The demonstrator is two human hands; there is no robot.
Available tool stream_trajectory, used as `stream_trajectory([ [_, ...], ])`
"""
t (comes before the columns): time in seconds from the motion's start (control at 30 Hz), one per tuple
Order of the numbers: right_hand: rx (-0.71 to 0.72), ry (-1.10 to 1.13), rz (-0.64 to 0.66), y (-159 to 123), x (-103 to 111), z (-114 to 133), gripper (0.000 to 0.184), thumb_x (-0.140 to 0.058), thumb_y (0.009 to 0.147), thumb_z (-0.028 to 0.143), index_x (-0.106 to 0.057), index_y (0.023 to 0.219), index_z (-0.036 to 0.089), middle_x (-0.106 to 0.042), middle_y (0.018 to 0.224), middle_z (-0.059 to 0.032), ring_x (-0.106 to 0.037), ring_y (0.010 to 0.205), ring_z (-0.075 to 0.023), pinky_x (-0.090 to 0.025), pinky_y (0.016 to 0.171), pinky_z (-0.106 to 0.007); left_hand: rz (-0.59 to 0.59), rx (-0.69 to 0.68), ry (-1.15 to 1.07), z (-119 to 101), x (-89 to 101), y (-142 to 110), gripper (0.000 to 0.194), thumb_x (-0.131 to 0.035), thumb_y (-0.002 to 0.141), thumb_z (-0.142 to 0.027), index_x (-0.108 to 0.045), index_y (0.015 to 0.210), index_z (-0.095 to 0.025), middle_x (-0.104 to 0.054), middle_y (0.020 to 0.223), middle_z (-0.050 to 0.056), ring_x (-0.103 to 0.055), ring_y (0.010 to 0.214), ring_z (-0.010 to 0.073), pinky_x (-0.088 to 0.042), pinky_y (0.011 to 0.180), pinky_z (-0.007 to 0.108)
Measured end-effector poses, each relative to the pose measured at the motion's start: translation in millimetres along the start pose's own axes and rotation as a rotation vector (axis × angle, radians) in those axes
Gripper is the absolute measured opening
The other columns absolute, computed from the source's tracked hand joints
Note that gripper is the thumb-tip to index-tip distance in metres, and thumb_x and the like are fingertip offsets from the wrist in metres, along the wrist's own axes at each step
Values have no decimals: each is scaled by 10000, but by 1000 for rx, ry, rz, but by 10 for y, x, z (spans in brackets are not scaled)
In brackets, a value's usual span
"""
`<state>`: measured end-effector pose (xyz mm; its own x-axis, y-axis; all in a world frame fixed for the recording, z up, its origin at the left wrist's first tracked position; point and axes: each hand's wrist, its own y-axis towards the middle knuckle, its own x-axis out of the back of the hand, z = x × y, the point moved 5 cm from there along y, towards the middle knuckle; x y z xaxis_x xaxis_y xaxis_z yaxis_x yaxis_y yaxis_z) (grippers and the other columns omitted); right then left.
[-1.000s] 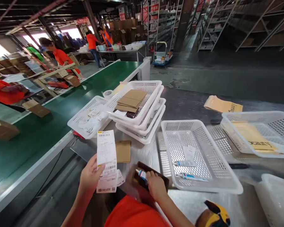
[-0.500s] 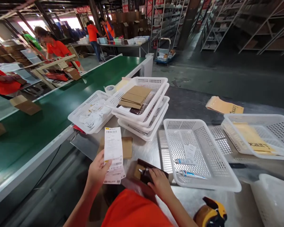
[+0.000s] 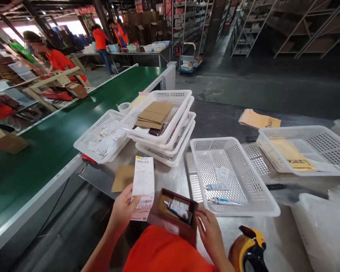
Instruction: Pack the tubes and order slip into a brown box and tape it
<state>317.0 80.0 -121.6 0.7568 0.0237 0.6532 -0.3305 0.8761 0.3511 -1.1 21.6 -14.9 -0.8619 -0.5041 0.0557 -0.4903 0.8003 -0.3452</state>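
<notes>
My left hand is closed on a printed shipping label, held upright with its barcode side towards me. Beside it, against my body, stands an open brown cardboard box. A white and blue tube lies inside the box, its cap pointing left. My right hand has its fingers curled over the box's right end. Two more tubes, an upper tube and a lower tube, lie with a paper slip in the white perforated basket to the right.
Stacked white baskets hold flat cardboard; a basket of papers stands left of them. A yellow tape dispenser sits front right. Another basket holds a yellow bag. The green conveyor runs along the left, with co-workers beyond.
My right hand has moved from inside the box to its right end, uncovering the tube. The label has shifted slightly right in view with my left hand. The camera view has turned a little.
</notes>
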Motion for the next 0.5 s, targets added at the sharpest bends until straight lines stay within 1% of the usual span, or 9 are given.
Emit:
stream_trajectory([
  [0.1,-169,304,148,106,-36,325,300,-526,912,449,-672,1054,228,-717,1053,-113,-679,962,-238,-572,844,-369,169,56,-55,-68,-299,-89,595,-765,672,-471,-622,1166,-172,-772,1006,101,-727,926,315,-621,754,410],
  [0.17,-224,557,251,167,-89,638,484,-551,865,576,-608,1212,244,-693,1169,-116,-668,1025,-246,-560,883,-369,308,90,-103,-141,-577,-175,608,-746,700,-480,-601,1209,-179,-759,1058,111,-718,954,324,-620,742,425],
  [0.2,-241,659,277,194,-116,787,571,-564,835,624,-574,1265,249,-681,1202,-117,-665,1039,-253,-560,883,-375,381,94,-110,-185,-724,-217,611,-736,713,-481,-594,1225,-178,-748,1091,118,-709,982,327,-616,762,429],
  [0.23,-263,727,280,224,-142,907,608,-572,815,650,-571,1270,247,-688,1191,-118,-673,1019,-259,-569,859,-380,443,82,-102,-233,-861,-253,613,-725,726,-478,-587,1240,-175,-736,1124,127,-697,1014,329,-608,797,430],
  [0.3,-320,757,229,318,-174,1026,533,-577,813,642,-655,1137,226,-742,1030,-109,-702,872,-254,-590,748,-369,501,-2,-49,-339,-1060,-284,636,-689,766,-462,-535,1314,-178,-694,1216,139,-660,1102,318,-570,903,427],
  [0.33,-361,736,188,390,-165,1016,468,-580,818,623,-696,1015,215,-756,898,-96,-700,762,-240,-589,676,-354,481,-80,-3,-395,-1106,-274,660,-668,789,-449,-484,1365,-185,-659,1278,141,-631,1156,308,-537,964,424],
  [0.4,-476,696,62,585,-36,860,440,-603,789,623,-704,829,196,-723,683,-66,-641,553,-206,-554,526,-329,362,-257,103,-491,-1086,-217,696,-631,823,-422,-386,1438,-204,-580,1381,140,-559,1256,287,-453,1068,424],
  [0.47,-631,684,-141,793,297,564,494,-670,688,661,-678,806,182,-693,632,-51,-560,426,-173,-497,408,-317,229,-367,201,-509,-962,-137,662,-609,839,-416,-395,1432,-214,-545,1419,137,-519,1299,280,-412,1103,430],
  [0.5,-700,670,-280,871,550,395,535,-699,631,679,-662,814,177,-697,665,-60,-537,397,-162,-480,378,-321,185,-381,234,-475,-881,-91,623,-609,835,-425,-445,1396,-211,-556,1407,139,-530,1287,283,-426,1091,429],
])
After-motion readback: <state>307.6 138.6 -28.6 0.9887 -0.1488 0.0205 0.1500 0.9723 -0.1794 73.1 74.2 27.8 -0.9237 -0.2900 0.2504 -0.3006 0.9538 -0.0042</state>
